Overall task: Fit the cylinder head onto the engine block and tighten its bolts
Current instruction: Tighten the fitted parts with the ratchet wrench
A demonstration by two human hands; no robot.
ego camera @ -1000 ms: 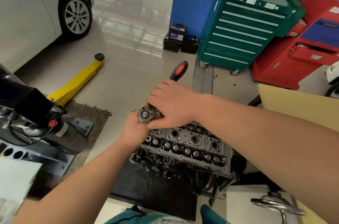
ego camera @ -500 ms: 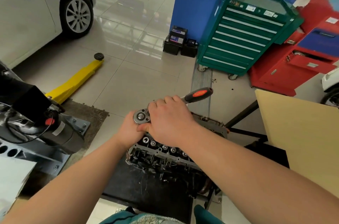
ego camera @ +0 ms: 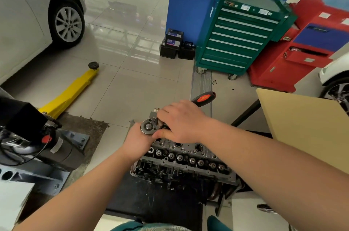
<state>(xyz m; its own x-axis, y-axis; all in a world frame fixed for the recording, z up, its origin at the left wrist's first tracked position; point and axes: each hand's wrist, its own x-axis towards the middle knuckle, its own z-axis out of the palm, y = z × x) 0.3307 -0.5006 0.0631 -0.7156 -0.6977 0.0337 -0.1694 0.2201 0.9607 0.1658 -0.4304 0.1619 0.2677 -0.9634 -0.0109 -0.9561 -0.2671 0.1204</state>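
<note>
From the head camera: the cylinder head (ego camera: 186, 157) is already sitting on the engine block (ego camera: 170, 179), down low in the middle of the view, so the fitting step looks done and the job has moved on to the bolts. The right hand (ego camera: 184, 121) is wrapped round the shank of a ratchet wrench (ego camera: 151, 126), its grip clenched on the tool, with the orange-and-black handle end (ego camera: 204, 98) poking out past the knuckles toward the far right. The left hand (ego camera: 137, 141) comes up underneath the round ratchet head; its grip appears to be steadying the drive or socket below, but the fingers are tucked out of sight, so whether they curl round anything cannot be told.

As a judgement, tightening is under way at the far left corner of the cylinder head. How many bolts are already snug, and how many wait, the picture does not say.

Plenty is hidden. The socket and the bolt itself are covered by both hands. The right forearm crosses the near right end of the cylinder head. The lower engine block fades into a dark mat (ego camera: 151, 206) and shadow, its mount unclear.

Around the work: a yellow floor jack (ego camera: 69, 94) lies on the tiles to the left, a green tool cabinet (ego camera: 236, 41) stands against the blue wall, a red cabinet (ego camera: 302, 56) beside it, and a cardboard sheet (ego camera: 306, 126) leans in at the right
</note>
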